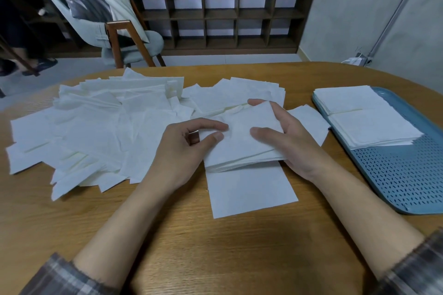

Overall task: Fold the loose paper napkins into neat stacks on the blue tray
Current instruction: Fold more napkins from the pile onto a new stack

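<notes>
Head view, wooden counter (215, 258).

R hand (287, 146): holds a folded napkin bundle (242, 143) at frame ctr. Thumb lies flat on top, fingers wrap its 12–3 o'clock edge. Bundle is several layers thick; layer lines show along its near edge.

L hand (184, 151): narrow pinch, thumb + index tips close together on bundle's top at its 9 o'clock side. Other fingers curled in.

One flat sheet (249, 194) lies on counter at 6 o'clock of bundle, its far edge hidden under bundle.

Loose pile (96, 127): unfolded, creased, overlapping napkins spread 9 to 12 o'clock of the hands. A few more lie at 12–1 o'clock, behind R hand.

Tray (402, 182): blue, at 3 o'clock of bundle, well apart from it, right side cut by frame edge. Perforated floor shows at its 6 o'clock end. Two stacks sit on it: far stack (347, 100) at the 12 o'clock end, near stack (374, 129) touching it on the 6 o'clock side. Edges approx. squared.

Plaid sleeves (60, 278) at both bottom corners. Chair (96, 31) + shelf (227, 12) stand beyond counter, 11–12 o'clock.
</notes>
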Demonstrator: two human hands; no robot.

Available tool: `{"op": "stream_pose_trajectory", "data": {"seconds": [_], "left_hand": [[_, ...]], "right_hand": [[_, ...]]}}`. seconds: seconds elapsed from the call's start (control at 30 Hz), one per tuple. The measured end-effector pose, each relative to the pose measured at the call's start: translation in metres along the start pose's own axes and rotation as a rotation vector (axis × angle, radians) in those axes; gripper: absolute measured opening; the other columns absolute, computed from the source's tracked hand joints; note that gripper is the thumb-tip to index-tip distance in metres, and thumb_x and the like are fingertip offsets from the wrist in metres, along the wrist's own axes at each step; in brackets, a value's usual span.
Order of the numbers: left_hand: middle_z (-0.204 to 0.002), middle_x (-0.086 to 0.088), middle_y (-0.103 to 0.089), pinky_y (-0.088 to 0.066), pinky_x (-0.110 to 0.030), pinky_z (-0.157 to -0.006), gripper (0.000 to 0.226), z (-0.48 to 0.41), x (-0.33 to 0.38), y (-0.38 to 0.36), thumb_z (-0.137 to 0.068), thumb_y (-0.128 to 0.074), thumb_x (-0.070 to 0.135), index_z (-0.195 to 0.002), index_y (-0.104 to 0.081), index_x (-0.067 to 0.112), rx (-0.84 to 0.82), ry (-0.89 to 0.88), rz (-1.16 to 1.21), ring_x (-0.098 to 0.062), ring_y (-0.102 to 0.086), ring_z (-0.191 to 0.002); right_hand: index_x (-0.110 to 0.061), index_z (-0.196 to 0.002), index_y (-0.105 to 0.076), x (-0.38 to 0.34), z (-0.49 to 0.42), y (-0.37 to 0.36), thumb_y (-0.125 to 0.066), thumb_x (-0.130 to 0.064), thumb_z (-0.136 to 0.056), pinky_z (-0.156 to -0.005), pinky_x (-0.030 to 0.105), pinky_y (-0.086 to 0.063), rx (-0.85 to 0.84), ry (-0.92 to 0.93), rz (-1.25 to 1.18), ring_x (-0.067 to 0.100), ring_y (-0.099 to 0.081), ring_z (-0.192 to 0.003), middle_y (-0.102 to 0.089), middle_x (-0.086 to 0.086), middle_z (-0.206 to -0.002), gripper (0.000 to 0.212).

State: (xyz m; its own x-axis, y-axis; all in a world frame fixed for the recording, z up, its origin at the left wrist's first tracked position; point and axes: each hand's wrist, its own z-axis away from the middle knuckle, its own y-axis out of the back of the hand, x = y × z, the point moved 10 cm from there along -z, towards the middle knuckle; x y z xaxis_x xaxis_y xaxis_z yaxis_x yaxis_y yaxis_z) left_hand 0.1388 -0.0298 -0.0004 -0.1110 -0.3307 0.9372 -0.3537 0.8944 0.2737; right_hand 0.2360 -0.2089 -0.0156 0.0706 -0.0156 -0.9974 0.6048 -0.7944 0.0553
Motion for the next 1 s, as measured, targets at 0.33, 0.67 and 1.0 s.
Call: {"op": "stream_pose_trajectory", "data": {"seconds": [0.33,0.67,1.0], "left_hand": [[-0.057,0.026,-0.061,-0.039,-0.005,-0.056,0.012,0.000,0.004,-0.001,-0.098,-0.072,0.006,-0.104,-0.082,0.010,-0.009,-0.001,-0.012,0.004,-0.056,-0.054],[-0.049,0.026,-0.051,-0.033,-0.005,-0.053,0.011,0.000,0.008,-0.005,-0.095,-0.077,0.011,-0.104,-0.082,0.016,-0.036,-0.008,-0.056,-0.002,-0.042,-0.047],[-0.068,-0.014,-0.042,-0.031,-0.020,-0.058,0.010,-0.003,0.003,0.001,-0.091,-0.082,0.027,-0.096,-0.083,0.036,0.007,-0.018,-0.094,-0.009,-0.034,-0.058]], "right_hand": [[-0.054,-0.138,-0.058,0.000,0.000,-0.003,-0.079,-0.025,-0.091,-0.110,0.044,-0.050,-0.026,-0.011,-0.022,0.023,-0.057,-0.136,-0.057,-0.013,-0.145,0.059],[-0.062,-0.145,-0.043,-0.010,0.004,0.000,-0.072,-0.025,-0.098,-0.105,0.017,-0.037,0.045,0.054,0.225,-0.023,-0.036,-0.132,-0.040,-0.048,-0.141,0.066],[-0.064,-0.145,-0.042,-0.006,0.000,0.003,-0.068,-0.042,-0.100,-0.117,0.039,-0.045,0.089,0.036,0.131,0.007,-0.047,-0.141,-0.043,-0.038,-0.141,0.056]]}}
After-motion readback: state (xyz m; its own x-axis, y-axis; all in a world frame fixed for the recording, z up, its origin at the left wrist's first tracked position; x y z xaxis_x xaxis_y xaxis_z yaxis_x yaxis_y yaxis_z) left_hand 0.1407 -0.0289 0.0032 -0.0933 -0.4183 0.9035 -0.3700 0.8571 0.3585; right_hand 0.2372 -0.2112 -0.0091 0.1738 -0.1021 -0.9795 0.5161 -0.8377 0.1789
